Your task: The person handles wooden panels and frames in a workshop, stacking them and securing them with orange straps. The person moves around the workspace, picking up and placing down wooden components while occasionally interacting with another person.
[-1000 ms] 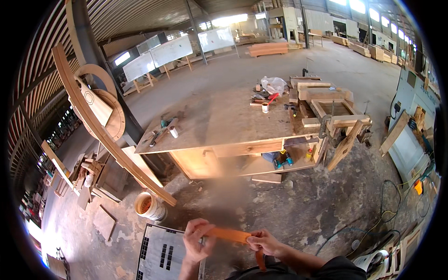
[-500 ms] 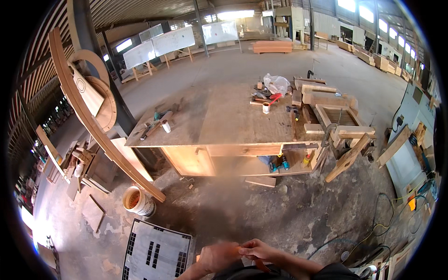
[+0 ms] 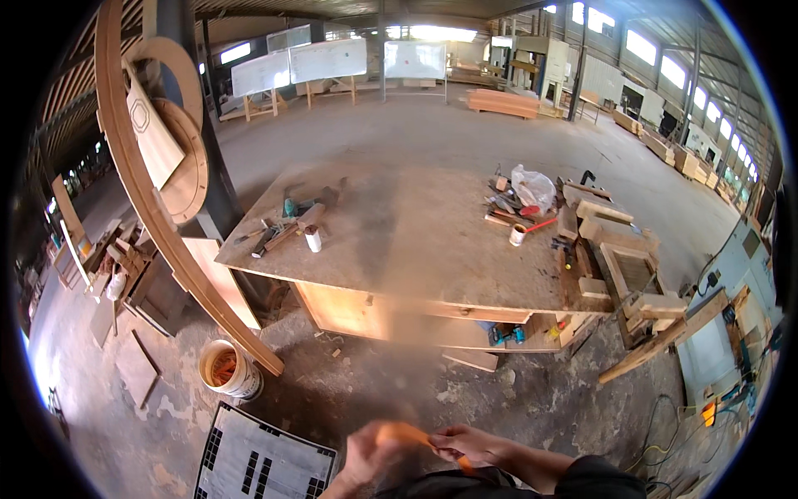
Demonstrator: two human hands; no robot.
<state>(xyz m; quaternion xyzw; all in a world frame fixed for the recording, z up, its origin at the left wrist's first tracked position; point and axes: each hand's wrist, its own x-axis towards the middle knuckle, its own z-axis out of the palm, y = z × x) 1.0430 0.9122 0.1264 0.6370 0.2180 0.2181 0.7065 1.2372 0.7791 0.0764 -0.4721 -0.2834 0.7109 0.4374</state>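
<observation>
In front of my body, at the lower middle, both hands are on a bright orange strip [image 3: 406, 432]. My right hand [image 3: 472, 445] pinches it between thumb and fingers, and a loose end hangs below that hand. My left hand [image 3: 371, 456] is curled at the strip's other part, smeared by motion. What the strip is made of cannot be made out. A white bucket [image 3: 253, 384] with orange pieces inside stands on the floor to the left. Near it lies a grey plastic pallet-like panel [image 3: 278, 456] with black slots.
Ahead stands a wooden workbench [image 3: 399, 241], with hand tools and a white bottle [image 3: 312, 239] on its left. A cup [image 3: 517, 236] and plastic bag [image 3: 534, 188] are on its right. A curved wooden beam [image 3: 158, 224] leans at left. Cables [image 3: 661, 445] lie at right.
The view has shifted, so the bench sits lower in it. More of the orange strip now shows between my hands, and its loose end shows below my right hand.
</observation>
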